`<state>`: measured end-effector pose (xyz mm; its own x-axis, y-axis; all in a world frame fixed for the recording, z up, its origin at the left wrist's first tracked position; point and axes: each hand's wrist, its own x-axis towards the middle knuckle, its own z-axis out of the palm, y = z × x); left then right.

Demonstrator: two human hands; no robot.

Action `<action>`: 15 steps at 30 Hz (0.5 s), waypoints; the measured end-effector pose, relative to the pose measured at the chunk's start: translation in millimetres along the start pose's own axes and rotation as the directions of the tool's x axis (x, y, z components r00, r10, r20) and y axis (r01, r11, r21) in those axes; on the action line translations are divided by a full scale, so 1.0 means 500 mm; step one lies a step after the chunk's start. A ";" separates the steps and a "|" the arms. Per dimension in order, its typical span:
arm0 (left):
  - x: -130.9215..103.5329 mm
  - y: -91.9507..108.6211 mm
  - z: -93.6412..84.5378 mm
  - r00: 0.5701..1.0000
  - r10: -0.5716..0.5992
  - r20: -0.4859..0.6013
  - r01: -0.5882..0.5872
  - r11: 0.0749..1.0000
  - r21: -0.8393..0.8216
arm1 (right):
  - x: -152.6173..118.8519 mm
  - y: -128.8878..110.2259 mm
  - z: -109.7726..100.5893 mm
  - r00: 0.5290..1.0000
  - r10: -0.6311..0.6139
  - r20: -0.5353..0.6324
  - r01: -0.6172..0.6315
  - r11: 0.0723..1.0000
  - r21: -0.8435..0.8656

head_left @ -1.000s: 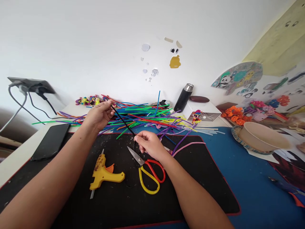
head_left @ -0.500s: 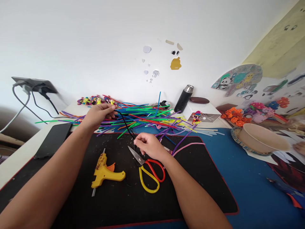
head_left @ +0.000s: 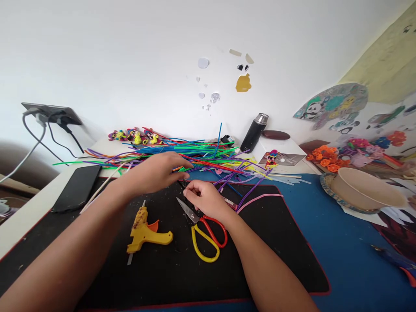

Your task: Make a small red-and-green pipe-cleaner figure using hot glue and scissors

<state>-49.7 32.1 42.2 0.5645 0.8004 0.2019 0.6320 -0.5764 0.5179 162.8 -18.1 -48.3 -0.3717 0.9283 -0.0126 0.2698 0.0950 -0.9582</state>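
Note:
My right hand (head_left: 205, 198) is closed in a pinch on a black pipe cleaner (head_left: 181, 184), mostly hidden by my fingers and dark against the mat. Just up and to the left hovers my left hand (head_left: 162, 172), thumb and fingers stretched out and apart, with nothing visible between them. Scissors (head_left: 205, 237) with one red and one yellow handle lie partly spread under my right hand. To their left rests a yellow glue gun (head_left: 146, 234) with an orange trigger. Behind both hands spreads a pile of coloured pipe cleaners (head_left: 201, 151).
A black mat (head_left: 260, 260) covers the desk middle. At left lies a dark phone (head_left: 76, 188). Behind stand a black thermos (head_left: 255, 133), a white box (head_left: 286, 151) and small figures (head_left: 138, 136). A bowl (head_left: 368, 188) and pliers (head_left: 394, 260) are at right.
My left hand has moved right toward my right hand, and its fingers have come off the black pipe cleaner. My right hand keeps its pinch. The view has shifted slightly.

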 end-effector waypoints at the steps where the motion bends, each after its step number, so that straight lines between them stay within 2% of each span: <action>1: 0.001 0.001 0.011 0.997 0.014 0.073 -0.019 0.998 0.068 | 0.002 0.002 -0.001 1.000 -0.004 -0.013 0.004 1.000 0.014; 3: 0.002 0.002 0.027 0.985 0.015 0.173 -0.045 0.985 0.167 | 0.004 0.005 -0.002 0.999 -0.011 -0.033 0.013 0.999 0.049; 6: 0.002 0.004 0.037 0.969 0.012 0.245 -0.073 0.968 0.240 | 0.005 0.007 -0.004 0.999 -0.009 -0.051 0.013 0.998 0.067; 12: 0.000 -0.008 0.036 0.972 0.033 0.233 -0.075 0.982 0.172 | 0.005 0.002 -0.002 0.999 -0.006 -0.050 0.009 0.998 0.060; 15: -0.001 -0.010 0.029 0.962 0.039 0.269 -0.079 0.987 0.140 | 0.004 0.001 -0.001 0.999 0.005 -0.046 -0.003 0.999 0.053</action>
<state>-45.3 32.3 27.8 0.7108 0.7033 -0.0094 0.6535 -0.6555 0.3785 162.6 -16.0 -48.8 -0.3291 0.9443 -0.0046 0.2235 0.0732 -0.9719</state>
